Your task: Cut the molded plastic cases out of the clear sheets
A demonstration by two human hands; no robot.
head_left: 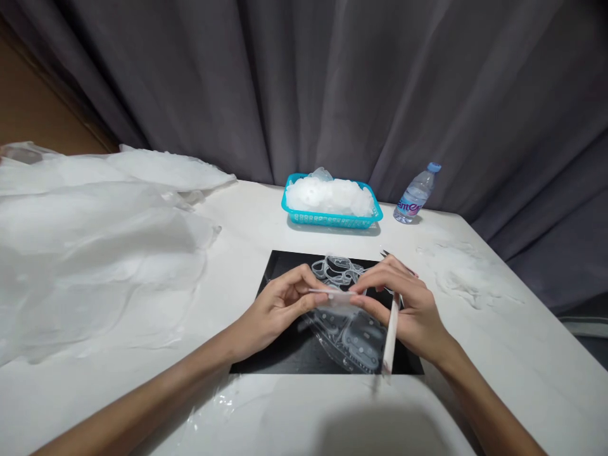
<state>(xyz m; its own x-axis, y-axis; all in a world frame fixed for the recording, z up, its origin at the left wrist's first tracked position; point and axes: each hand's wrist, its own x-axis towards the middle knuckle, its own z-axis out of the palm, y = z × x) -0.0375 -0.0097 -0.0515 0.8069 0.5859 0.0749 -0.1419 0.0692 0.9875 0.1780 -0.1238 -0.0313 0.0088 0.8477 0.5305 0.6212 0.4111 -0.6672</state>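
Observation:
My left hand (287,297) is closed, thumb and fingers pinching one end of a thin translucent white strip (339,299). The strip's other end sits between the thumb and fingertips of my right hand (403,301). Down from my right palm slants a white stick-like tool (390,335), its lower tip dark and blurred. Behind the right-hand fingers show the dark pointed tips of a tool (384,253), mostly hidden. Beneath both hands, clear plastic pieces (363,339) with white outlines lie on a black mat (280,354); more outlined shapes (332,269) lie behind the strip.
A turquoise basket (327,220) of white, cloudy material stands at the back. To its right is a water bottle (414,196). Sheer white sheets (109,253) spread over the table's left side. Wispy clear scraps (468,272) lie at right; a grey curtain (323,82) hangs behind.

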